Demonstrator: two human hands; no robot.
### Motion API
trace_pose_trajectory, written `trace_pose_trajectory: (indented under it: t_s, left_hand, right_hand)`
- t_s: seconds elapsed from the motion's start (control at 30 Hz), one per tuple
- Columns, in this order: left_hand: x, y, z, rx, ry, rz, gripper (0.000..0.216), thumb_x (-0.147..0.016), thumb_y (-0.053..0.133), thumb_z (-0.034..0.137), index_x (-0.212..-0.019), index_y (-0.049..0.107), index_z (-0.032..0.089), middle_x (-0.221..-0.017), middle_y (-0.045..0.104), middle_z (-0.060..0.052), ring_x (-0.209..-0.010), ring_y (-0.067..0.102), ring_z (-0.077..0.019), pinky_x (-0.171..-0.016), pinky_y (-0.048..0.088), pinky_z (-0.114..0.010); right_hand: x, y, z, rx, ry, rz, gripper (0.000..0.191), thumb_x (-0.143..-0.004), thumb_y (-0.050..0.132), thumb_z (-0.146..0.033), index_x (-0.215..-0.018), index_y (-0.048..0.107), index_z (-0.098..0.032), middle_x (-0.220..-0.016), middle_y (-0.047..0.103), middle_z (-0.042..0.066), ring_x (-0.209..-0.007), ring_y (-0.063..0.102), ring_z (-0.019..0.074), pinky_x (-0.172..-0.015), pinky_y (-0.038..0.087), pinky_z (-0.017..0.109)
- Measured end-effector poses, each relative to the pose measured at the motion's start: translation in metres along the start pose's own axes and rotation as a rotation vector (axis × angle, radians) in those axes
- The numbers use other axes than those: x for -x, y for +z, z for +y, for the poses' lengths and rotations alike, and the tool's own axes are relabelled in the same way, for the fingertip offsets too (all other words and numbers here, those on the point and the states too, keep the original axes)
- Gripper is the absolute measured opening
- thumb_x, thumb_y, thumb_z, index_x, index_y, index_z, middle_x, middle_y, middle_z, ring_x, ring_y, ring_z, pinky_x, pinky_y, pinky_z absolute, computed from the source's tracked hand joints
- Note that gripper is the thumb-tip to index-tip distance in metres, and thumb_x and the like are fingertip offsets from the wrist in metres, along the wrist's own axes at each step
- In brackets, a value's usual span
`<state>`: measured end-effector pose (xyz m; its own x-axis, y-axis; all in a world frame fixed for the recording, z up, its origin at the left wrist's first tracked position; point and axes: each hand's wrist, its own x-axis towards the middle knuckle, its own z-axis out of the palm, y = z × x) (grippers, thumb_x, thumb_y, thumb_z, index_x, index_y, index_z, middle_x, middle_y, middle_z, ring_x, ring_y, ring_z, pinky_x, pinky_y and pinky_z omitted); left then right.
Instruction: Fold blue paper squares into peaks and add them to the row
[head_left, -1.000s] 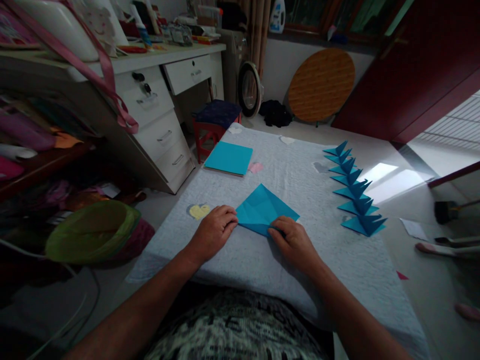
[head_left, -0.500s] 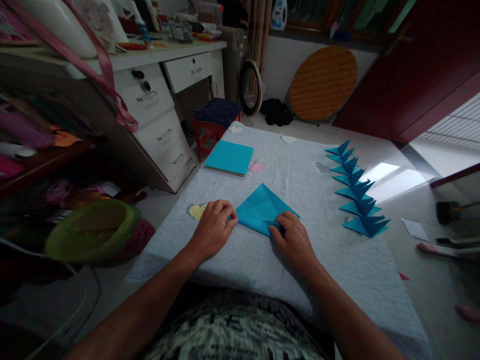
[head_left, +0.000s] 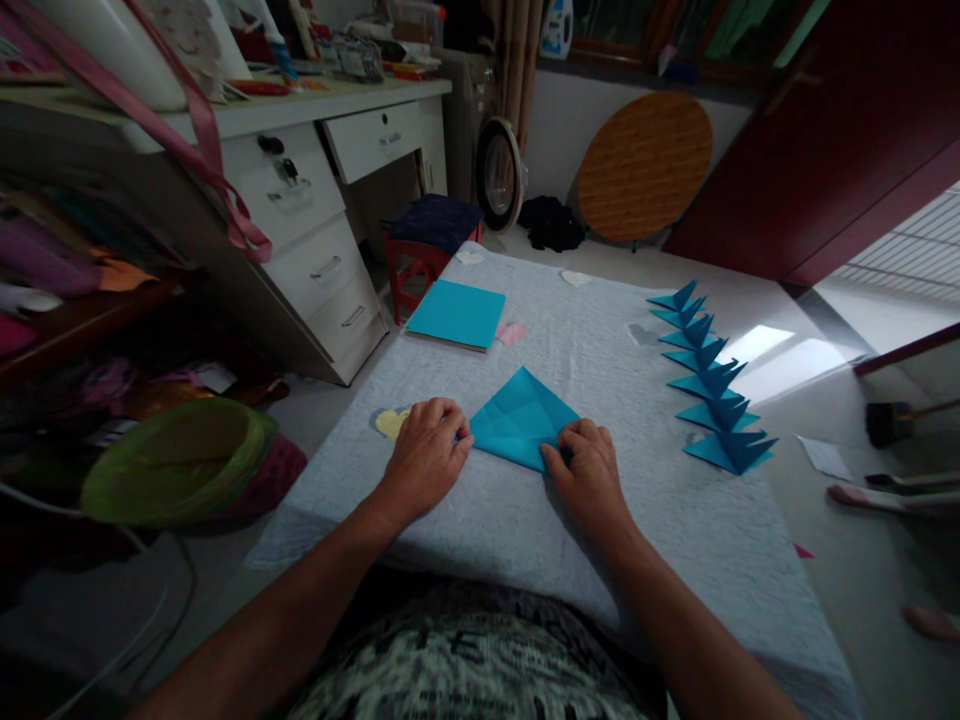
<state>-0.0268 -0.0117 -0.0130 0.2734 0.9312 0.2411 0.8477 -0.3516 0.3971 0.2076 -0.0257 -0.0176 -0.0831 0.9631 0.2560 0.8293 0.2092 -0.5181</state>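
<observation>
A blue paper sheet folded into a triangle (head_left: 519, 420) lies on the grey cloth-covered table (head_left: 585, 540) in front of me. My left hand (head_left: 424, 456) rests with curled fingers pressing the paper's left corner. My right hand (head_left: 589, 470) presses the paper's right and near corner, fingers curled onto the fold. A row of several finished blue folded pieces (head_left: 705, 375) runs along the table's right side. A flat stack of blue square sheets (head_left: 457, 313) sits at the far left of the table.
A yellow heart patch (head_left: 391, 422) lies by my left hand; a pink one (head_left: 512, 334) is beside the stack. White drawers (head_left: 322, 250) and a green-lined bin (head_left: 176, 460) stand left, a red stool (head_left: 427, 245) beyond the table.
My right hand has slid left along the fold, flattening the paper's right corner. My left hand stays on the left corner.
</observation>
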Motion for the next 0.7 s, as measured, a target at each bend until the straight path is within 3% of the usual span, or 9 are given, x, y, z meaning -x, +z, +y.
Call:
trace_pose_trajectory:
  t_s: [0.13, 0.27, 0.4, 0.5, 0.7]
  left_hand:
    - [0.001, 0.000, 0.005, -0.056, 0.045, 0.022, 0.007, -0.088, 0.059, 0.017, -0.092, 0.065, 0.018, -0.110, 0.060, -0.011, -0.104, 0.052, -0.0298, -0.090, 0.046, -0.049]
    - [0.006, 0.003, 0.010, -0.094, 0.317, 0.012, 0.024, -0.092, 0.054, 0.010, -0.107, 0.068, 0.023, -0.121, 0.064, -0.007, -0.115, 0.052, -0.0286, -0.099, 0.044, -0.049]
    - [0.011, 0.012, 0.016, -0.069, 0.521, -0.065, 0.029, -0.097, 0.047, 0.012, -0.120, 0.064, 0.017, -0.120, 0.068, -0.009, -0.114, 0.059, -0.0237, -0.102, 0.047, -0.043]
    - [0.017, 0.017, 0.022, -0.078, 0.529, -0.085, 0.033, -0.100, 0.047, 0.023, -0.129, 0.059, 0.012, -0.130, 0.064, -0.014, -0.122, 0.059, -0.0254, -0.105, 0.047, -0.042]
    - [0.026, 0.015, 0.030, -0.071, 0.471, -0.198, 0.061, -0.095, 0.056, 0.047, -0.142, 0.046, 0.011, -0.148, 0.050, -0.017, -0.139, 0.045, -0.0288, -0.114, 0.039, -0.044]
  right_hand:
    - [0.000, 0.002, 0.000, 0.036, 0.019, 0.001, 0.019, -0.087, 0.061, -0.025, -0.069, 0.057, -0.022, -0.087, 0.059, 0.007, -0.086, 0.050, 0.0256, -0.080, 0.040, 0.042]
    - [-0.001, 0.003, 0.000, 0.052, 0.021, 0.004, 0.019, -0.087, 0.062, -0.025, -0.068, 0.057, -0.022, -0.086, 0.059, 0.007, -0.086, 0.050, 0.0256, -0.080, 0.040, 0.042]
    - [-0.001, 0.003, 0.000, 0.055, 0.015, 0.009, 0.020, -0.087, 0.062, -0.024, -0.067, 0.057, -0.022, -0.085, 0.059, 0.007, -0.085, 0.050, 0.0255, -0.080, 0.040, 0.042]
    - [-0.001, 0.004, 0.000, 0.057, 0.014, 0.021, 0.020, -0.087, 0.060, -0.024, -0.068, 0.057, -0.022, -0.084, 0.058, 0.007, -0.085, 0.050, 0.0255, -0.079, 0.040, 0.042]
    - [0.000, 0.004, 0.000, 0.054, 0.015, 0.053, 0.016, -0.087, 0.057, -0.021, -0.071, 0.058, -0.022, -0.085, 0.058, 0.008, -0.085, 0.049, 0.0255, -0.080, 0.041, 0.042]
